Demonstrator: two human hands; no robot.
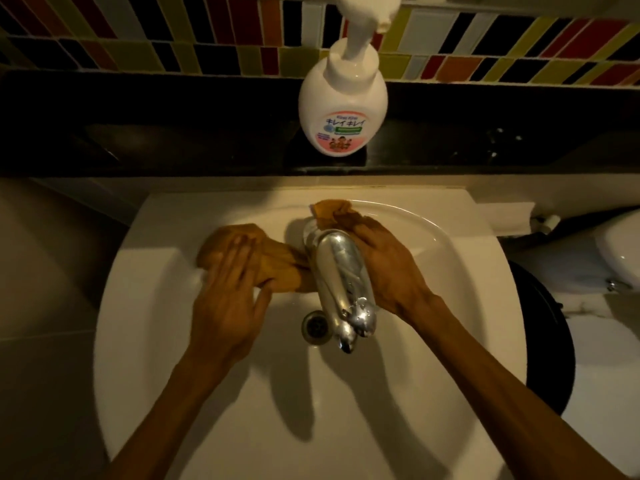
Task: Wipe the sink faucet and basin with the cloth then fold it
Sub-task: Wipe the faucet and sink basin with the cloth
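Observation:
A chrome faucet (337, 271) juts out over the white basin (263, 393), its spout above the drain (315, 329). An orange-brown cloth (277, 263) is looped behind the faucet's base, with one end on each side. My left hand (228, 299) lies flat with fingers spread on the cloth's left end, pressing it on the sink's rim. My right hand (391, 268) grips the right end (332, 213), bunched just behind and right of the faucet. The cloth's middle is hidden behind the faucet.
A white pump soap bottle (341, 102) stands on the black ledge (173, 133) behind the sink, under a multicoloured tile wall. A white toilet (609, 268) and a black bin (543, 327) sit to the right. A paper roll (502, 220) lies by the sink's right corner.

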